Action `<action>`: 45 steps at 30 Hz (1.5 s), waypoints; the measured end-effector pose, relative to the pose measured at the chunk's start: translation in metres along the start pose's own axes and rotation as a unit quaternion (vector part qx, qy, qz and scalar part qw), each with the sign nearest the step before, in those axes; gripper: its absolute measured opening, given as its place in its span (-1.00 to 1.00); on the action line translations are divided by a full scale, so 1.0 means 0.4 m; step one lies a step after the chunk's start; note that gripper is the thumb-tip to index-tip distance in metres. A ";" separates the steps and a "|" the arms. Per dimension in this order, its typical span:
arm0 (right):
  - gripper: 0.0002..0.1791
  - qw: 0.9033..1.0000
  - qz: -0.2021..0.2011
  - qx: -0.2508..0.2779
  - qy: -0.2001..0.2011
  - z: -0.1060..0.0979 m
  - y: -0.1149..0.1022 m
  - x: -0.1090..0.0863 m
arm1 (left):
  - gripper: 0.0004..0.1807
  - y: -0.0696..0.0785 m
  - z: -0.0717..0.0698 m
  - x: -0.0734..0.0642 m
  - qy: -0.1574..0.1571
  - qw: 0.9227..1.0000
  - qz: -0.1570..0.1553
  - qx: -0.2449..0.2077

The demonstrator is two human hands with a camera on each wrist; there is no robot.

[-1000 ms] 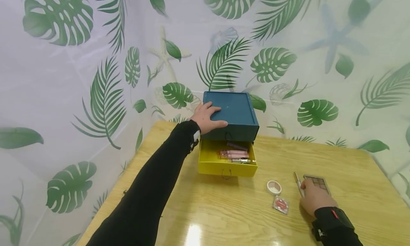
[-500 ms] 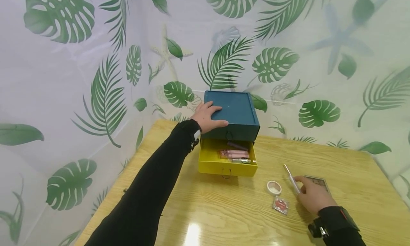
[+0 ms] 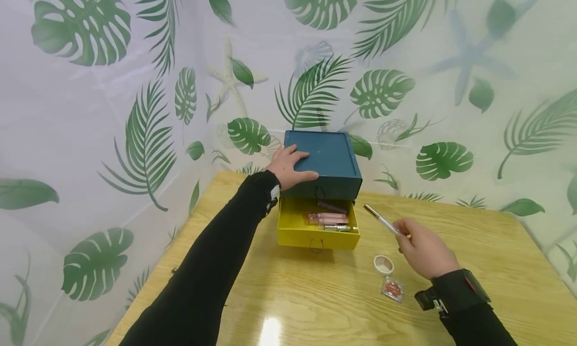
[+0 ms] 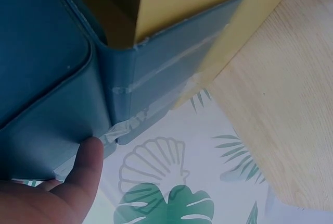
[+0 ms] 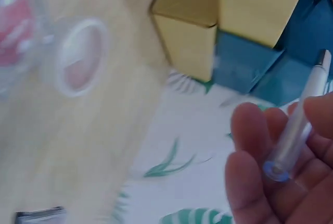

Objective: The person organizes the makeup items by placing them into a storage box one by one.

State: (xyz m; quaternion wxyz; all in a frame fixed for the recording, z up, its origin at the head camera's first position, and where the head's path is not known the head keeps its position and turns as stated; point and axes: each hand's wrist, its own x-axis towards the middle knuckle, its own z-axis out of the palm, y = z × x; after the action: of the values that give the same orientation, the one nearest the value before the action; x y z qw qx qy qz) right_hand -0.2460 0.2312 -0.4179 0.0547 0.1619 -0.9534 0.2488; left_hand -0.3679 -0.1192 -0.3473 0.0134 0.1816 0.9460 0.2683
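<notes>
My left hand (image 3: 289, 167) rests spread on the top left edge of a blue drawer box (image 3: 329, 153); in the left wrist view its thumb touches the box's blue side. My right hand (image 3: 425, 248) pinches a slim, silvery-white cosmetic pen (image 3: 380, 219) with a darker metallic tip, held above the table to the right of the box. The right wrist view shows the pen (image 5: 299, 125) between thumb and curled fingers. The lower yellow drawer (image 3: 317, 240) is pulled out, with several pink tubes (image 3: 329, 218), a silver tube and a dark one inside.
A round white-rimmed compact (image 3: 383, 265) and a square clear case with a red centre (image 3: 392, 289) lie on the wooden table (image 3: 311, 291), left of my right hand. A leaf-patterned sheet (image 3: 392, 135) rises behind the box.
My right hand has lifted the pen off the table beside the eyeshadow palette and carried it left and away from me, toward the drawer. The left hand has stayed on the box.
</notes>
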 end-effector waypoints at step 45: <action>-0.77 0.986 -0.002 -0.155 -0.064 0.133 -0.227 0.241 | -0.19 0.007 0.002 0.008 0.001 1.000 -0.004 0.001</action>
State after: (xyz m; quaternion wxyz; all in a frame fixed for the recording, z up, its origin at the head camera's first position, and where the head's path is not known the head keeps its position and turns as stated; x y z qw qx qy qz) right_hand -0.3076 0.1032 -0.4049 0.0181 0.1693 -0.9815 0.0873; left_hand -0.3698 -0.1153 -0.3462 0.0138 0.1775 0.9470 0.2675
